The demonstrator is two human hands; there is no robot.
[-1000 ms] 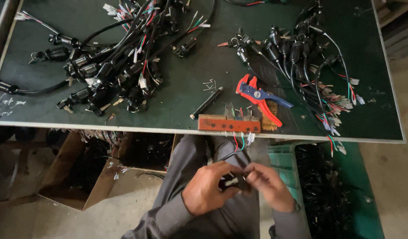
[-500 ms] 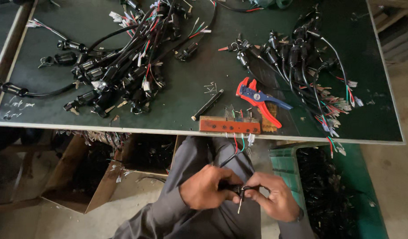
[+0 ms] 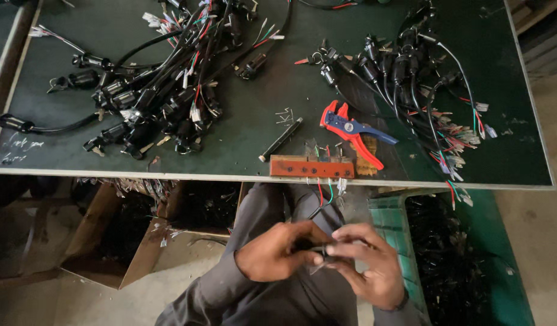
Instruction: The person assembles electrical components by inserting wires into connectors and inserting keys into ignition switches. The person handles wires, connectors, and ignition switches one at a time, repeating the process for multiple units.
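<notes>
Left hand (image 3: 277, 258), lower centre of the frame, over the lap: fingers curled, pinching one end of a small black connector (image 3: 319, 252).

Right hand (image 3: 366, 265), just beside it: fingertips closed on the other end of the same connector (motion blur hides which fingers do the gripping). The two hands meet over the piece, below the near edge of the tabletop (image 3: 242, 151).

Wires, red and green (image 3: 324, 192): hanging from the tabletop edge down toward the hands.

Red block (image 3: 311, 167), at the tabletop's near edge, centre: short wire ends standing out of its top.

Wire stripper, red and blue handles (image 3: 352, 130): lying flat just above and right of the block.

Black rod (image 3: 281, 139): lying aslant left of the stripper, apart from it.

Pile of black cable assemblies (image 3: 163, 90), upper left of the frame: tangled, coloured wire tails showing.

Second bundle of black cables (image 3: 405, 72), upper right: plugs upward, coloured tails fanned toward the right edge.

Green crate (image 3: 465, 259), lower right, on the floor: filled with dark parts.

Cardboard box (image 3: 133, 241), lower left, under the tabletop: open.
</notes>
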